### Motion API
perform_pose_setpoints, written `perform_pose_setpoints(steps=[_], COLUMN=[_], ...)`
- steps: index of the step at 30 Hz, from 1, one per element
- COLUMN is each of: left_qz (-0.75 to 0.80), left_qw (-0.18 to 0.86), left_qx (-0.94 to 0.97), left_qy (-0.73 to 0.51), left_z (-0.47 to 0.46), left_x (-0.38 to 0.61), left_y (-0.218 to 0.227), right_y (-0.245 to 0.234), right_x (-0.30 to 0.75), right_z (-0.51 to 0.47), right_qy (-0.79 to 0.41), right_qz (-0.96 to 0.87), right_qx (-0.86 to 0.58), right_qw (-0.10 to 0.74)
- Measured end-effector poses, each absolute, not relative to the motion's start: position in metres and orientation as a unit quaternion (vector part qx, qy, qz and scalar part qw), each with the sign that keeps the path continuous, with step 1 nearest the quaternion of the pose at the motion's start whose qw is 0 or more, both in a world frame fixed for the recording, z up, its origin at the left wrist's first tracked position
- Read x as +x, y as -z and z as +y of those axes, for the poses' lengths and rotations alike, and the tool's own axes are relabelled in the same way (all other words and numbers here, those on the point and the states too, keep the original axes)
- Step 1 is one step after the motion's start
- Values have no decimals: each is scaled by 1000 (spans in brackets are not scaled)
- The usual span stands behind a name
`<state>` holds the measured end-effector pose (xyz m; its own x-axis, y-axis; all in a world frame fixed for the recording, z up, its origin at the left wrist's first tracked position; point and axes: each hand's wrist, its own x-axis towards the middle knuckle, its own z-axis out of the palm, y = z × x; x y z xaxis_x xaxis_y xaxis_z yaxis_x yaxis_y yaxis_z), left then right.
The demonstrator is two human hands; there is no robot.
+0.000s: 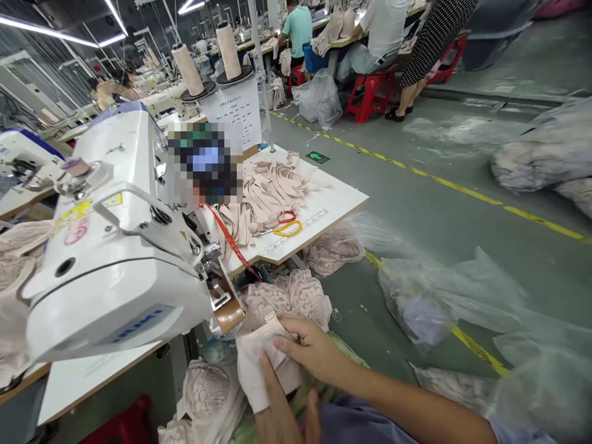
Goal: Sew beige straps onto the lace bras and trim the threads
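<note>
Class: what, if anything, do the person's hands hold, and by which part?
A beige garment: the right hand grips its upper edge; the left hand touches its front, grip unclear.

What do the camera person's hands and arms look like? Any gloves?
No gloves! The left hand and right hand are bare, with slim fingers. I see no rings or watch. The right forearm is bare up to a pale bluish sleeve. The left sleeve is out of view.
</note>
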<state>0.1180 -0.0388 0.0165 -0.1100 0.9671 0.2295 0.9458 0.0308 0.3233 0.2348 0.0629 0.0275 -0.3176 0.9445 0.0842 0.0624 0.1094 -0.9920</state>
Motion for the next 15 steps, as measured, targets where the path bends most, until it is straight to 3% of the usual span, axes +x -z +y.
perform_pose_setpoints(steps=[4,7,10,15], left_qz=[671,628,615,597], left_qw=[305,383,368,219], left_qx=[640,619,621,690], left_qy=[-218,-276,-317,-346], left_z=[-47,-45,-41,-21], left_x=[116,103,86,68], left_y=[-20,-23,-30,-55], right_y=[-32,-33,-35,-43], right_x=[254,261,264,268], right_z=[57,54,51,47], right_qy=[-563,-584,-580,-563], right_qz=[-595,-591,-600,-635], right_qx=[-398,-382,-381,-363], right_qw=[413,404,398,384])
